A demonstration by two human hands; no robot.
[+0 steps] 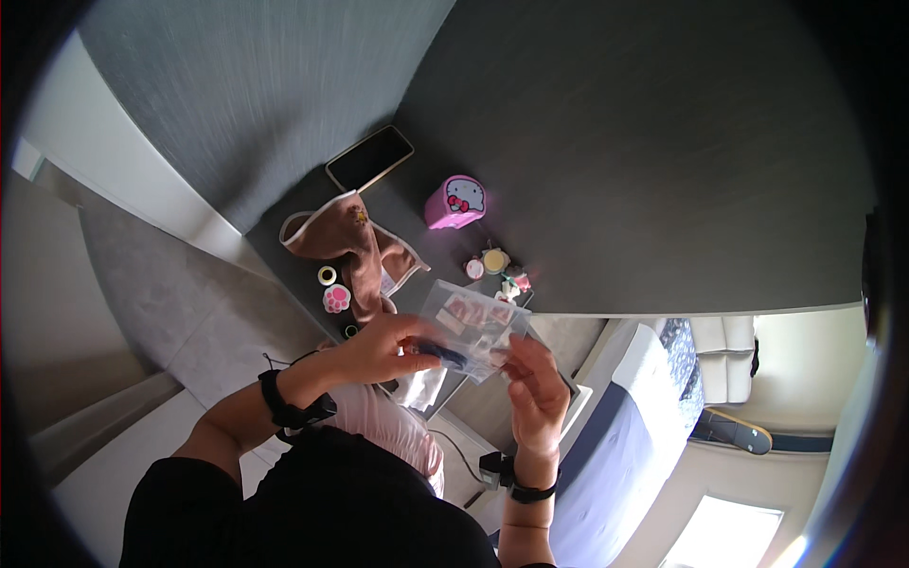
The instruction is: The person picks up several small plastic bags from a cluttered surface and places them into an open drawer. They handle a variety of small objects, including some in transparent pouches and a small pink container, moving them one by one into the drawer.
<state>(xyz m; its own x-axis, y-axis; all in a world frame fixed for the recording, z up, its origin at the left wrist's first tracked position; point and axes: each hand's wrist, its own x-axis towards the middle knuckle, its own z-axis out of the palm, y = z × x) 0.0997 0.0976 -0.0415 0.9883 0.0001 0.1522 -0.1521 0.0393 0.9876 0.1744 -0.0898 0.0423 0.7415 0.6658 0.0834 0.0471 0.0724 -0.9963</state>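
Note:
Over the near edge of the dark table I hold up a clear plastic case (476, 317) with small pink and white pieces in it. My left hand (388, 348) is closed on its left side, thumb and fingers pinching near a dark blue item (442, 355). At the right side, my right hand (535, 383) has its fingertips bent against the case's corner. Whether the case is a rigid box or a pouch I cannot tell. Left of it lies a crumpled brown towel (352, 248) with pale trim.
Behind stand a pink box (456, 204) with a cartoon cat face and a phone (371, 159) against the wall. Small round items (494, 261) and figurines (514, 282) sit near the right edge. A pink paw-print piece (336, 299) lies left. A bed (611, 464) is at right.

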